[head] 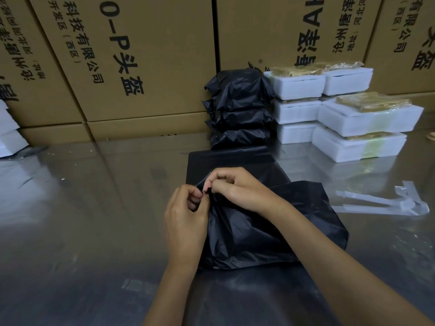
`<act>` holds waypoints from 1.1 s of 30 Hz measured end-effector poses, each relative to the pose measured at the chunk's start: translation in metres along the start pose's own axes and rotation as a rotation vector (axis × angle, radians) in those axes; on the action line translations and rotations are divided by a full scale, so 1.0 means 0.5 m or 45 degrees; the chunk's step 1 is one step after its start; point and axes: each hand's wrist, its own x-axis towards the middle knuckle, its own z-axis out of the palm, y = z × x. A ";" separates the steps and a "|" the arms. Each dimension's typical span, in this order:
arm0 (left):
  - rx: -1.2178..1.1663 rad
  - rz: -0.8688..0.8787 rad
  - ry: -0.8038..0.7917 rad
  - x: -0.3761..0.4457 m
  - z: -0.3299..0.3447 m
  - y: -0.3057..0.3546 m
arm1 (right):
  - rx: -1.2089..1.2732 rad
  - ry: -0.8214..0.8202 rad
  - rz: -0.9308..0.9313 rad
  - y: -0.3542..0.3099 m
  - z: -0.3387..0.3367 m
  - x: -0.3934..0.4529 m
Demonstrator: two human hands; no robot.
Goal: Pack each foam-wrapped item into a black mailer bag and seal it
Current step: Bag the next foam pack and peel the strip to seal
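A person's two bare hands worked at the middle of a shiny metal table (pixel 94 208), seen from above. Between them lay a filled black mailer bag (pixel 263 231), bulging and wrinkled, close to the near edge. The left hand (pixel 186 217) and the right hand (pixel 237 187) met at the bag's mouth on its left end, fingers curled and pinching the same small spot of black plastic. What exactly they pinched, a flap or a peel-off strip, was too small to tell. Under the bag, reaching toward the far edge, lay a flat empty bag (pixel 226 161).

At the far edge, against a wall of brown cardboard boxes (pixel 141 67), stood a stack of sealed black bags (pixel 240 109). Just beside it on the right sat stacks of white foam-wrapped items (pixel 353 118), several bound with yellowish tape. Clear plastic strips (pixel 381 201) lay loose on the table toward the right edge.

The step in hand appeared to be sealing: the item seemed already inside, and the hands were working the opening. The next move would likely call for freeing the sticky edge, folding the flap over flat, and pressing it down along its whole length without trapping wrinkles.
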 end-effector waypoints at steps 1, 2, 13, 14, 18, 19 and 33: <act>0.003 0.002 0.002 0.000 0.000 0.001 | 0.013 0.010 -0.003 -0.001 0.000 0.000; 0.010 0.005 0.004 0.000 -0.001 0.002 | 0.025 0.018 -0.008 -0.001 0.000 0.000; 0.150 0.097 -0.015 0.001 -0.012 0.002 | 0.058 -0.037 0.000 0.004 -0.004 -0.001; 0.151 0.096 -0.014 0.001 -0.013 0.001 | 0.055 -0.034 -0.005 0.005 -0.005 -0.001; 0.173 0.107 -0.003 0.003 -0.015 0.002 | 0.048 -0.025 -0.025 0.006 -0.004 -0.001; 0.177 0.117 -0.001 0.003 -0.015 0.002 | 0.050 -0.019 -0.025 0.006 -0.003 -0.001; 0.066 0.160 -0.064 0.005 -0.009 0.001 | 0.015 0.135 -0.075 0.010 0.002 0.002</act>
